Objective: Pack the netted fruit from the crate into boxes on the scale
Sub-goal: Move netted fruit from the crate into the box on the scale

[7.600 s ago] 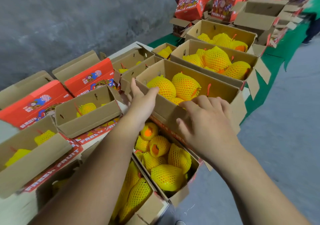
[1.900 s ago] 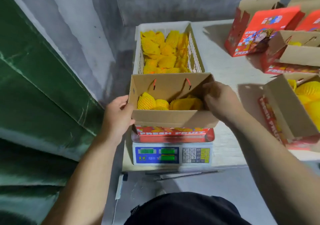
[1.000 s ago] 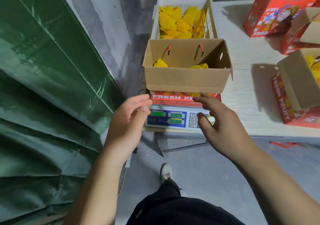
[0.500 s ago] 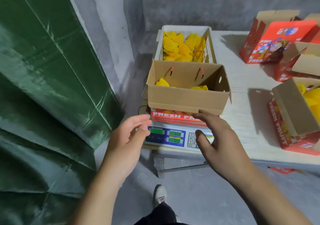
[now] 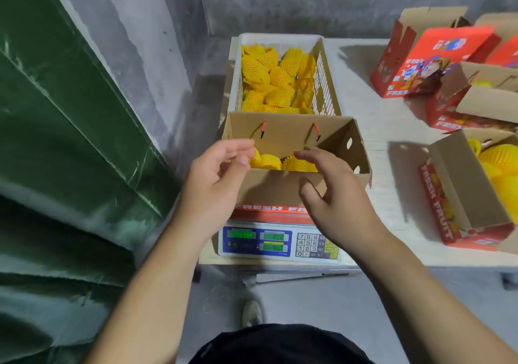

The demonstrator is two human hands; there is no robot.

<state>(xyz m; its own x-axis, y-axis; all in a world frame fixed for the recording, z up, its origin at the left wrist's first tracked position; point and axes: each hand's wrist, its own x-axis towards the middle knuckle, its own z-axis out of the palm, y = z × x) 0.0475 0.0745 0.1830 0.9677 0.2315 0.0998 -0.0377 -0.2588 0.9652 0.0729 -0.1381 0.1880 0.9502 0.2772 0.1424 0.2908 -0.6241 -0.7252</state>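
Open box (image 5: 283,187) sits on scale (image 5: 276,241), long axis left-right.

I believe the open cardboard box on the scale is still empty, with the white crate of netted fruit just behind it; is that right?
Not quite: the head view shows the cardboard box on the scale already holds a few netted fruit. The rest stands: the white crate of netted fruit sits just behind it.
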